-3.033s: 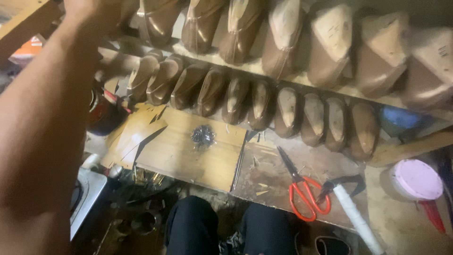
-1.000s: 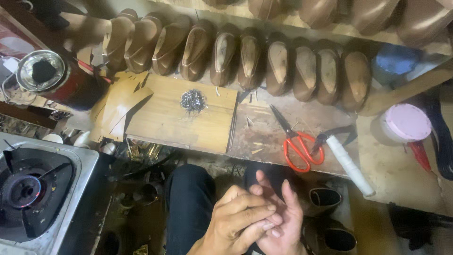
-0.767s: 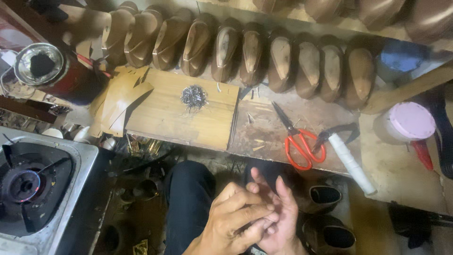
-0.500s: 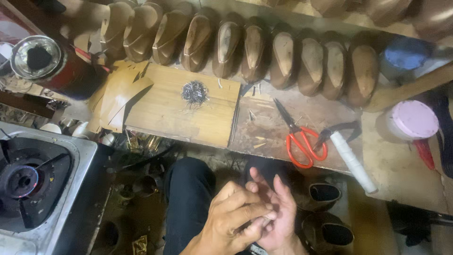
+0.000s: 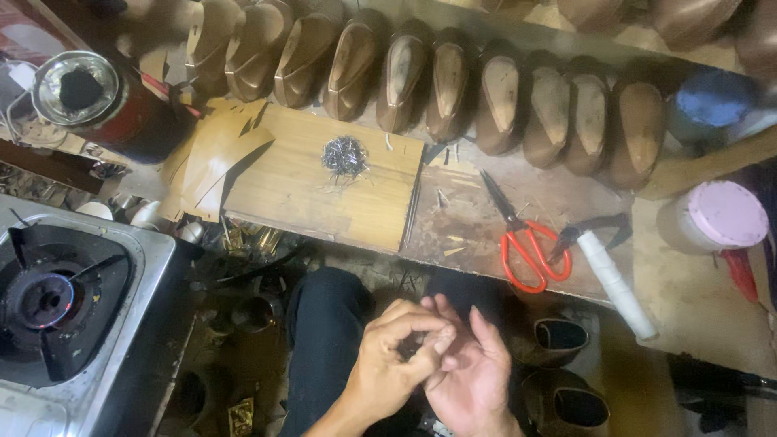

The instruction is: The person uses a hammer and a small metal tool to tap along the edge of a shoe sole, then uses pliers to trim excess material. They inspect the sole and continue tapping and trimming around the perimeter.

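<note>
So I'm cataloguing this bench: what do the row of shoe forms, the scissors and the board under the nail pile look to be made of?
Shoe forms: probably wood, brown, worn smooth with a dull sheen. Scissors: dark metal blades, glossy red handles that look plastic. Board: pale wood or laminate with visible grain, matte. Nail pile: thin grey metal, glinting.

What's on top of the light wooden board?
A small heap of thin metal nails lies on the wooden board. The rest of its top is bare. What lies beneath the board is covered.
</note>
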